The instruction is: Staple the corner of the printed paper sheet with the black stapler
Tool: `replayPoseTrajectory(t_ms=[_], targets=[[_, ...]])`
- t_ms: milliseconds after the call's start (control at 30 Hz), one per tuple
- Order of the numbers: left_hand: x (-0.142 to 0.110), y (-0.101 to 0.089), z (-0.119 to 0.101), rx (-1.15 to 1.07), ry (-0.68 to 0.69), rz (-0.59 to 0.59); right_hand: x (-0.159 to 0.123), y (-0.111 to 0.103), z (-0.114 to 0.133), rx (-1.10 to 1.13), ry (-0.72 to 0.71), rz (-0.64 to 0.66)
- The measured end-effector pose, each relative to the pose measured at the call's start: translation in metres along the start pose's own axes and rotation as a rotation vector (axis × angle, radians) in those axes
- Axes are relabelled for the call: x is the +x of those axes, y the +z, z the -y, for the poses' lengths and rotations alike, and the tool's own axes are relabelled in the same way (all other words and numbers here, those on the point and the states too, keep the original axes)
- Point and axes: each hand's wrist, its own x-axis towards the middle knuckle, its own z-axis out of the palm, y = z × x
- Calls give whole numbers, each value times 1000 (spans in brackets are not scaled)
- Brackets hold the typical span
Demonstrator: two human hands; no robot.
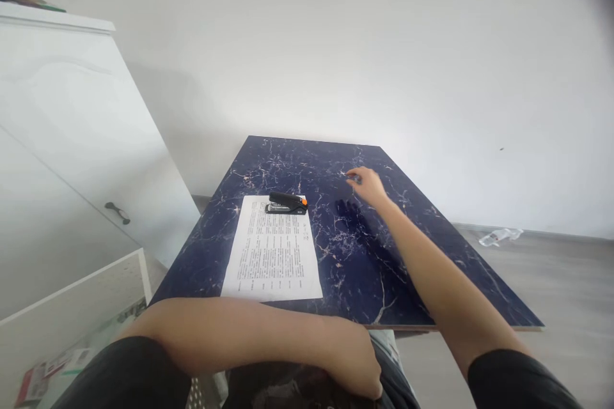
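My right hand (368, 185) is raised a little above the far right part of the blue marbled table (345, 249). Its fingers are pinched round a small dark, shiny item (355, 177), too small to name. My left hand (357, 361) is curled into a fist below the near table edge, over my lap, with the forearm lying across the front of the table; nothing shows in it. A black stapler (286, 203) with an orange tip lies across the top of a printed paper sheet (273, 255), left of my right hand and apart from it.
A white cabinet (86, 140) with a dark handle (118, 213) stands at the left. Below it, a white-framed open container (71, 291) holds assorted items. Crumpled clear plastic (500, 236) lies on the floor at the right. Behind the table rises a white wall (336, 45).
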Motion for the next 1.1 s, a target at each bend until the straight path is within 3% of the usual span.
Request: replayPoseTrajectory(t_ms=[100,233,333,400,633,767,867,1000,1100], targets=[[1,2,0,35,22,-20,5,-24,-58,-284,99,8],[11,7,4,60,95,-74,2,-20,-102,-390,126,86],[22,14,9,22,133,-175,-1,-7,-112,-354,32,84],[28,18,13,37,185,-231,-3,1,-115,-320,37,18],[46,33,21,57,315,-217,6,17,-109,-109,92,-150],[55,39,24,110,364,-279,25,34,-80,46,49,-162],[54,40,26,147,428,-222,44,63,-32,114,-20,-133],[55,47,28,252,440,-317,69,111,52,223,-206,88],[62,52,29,284,437,-331,83,134,104,284,-350,272]])
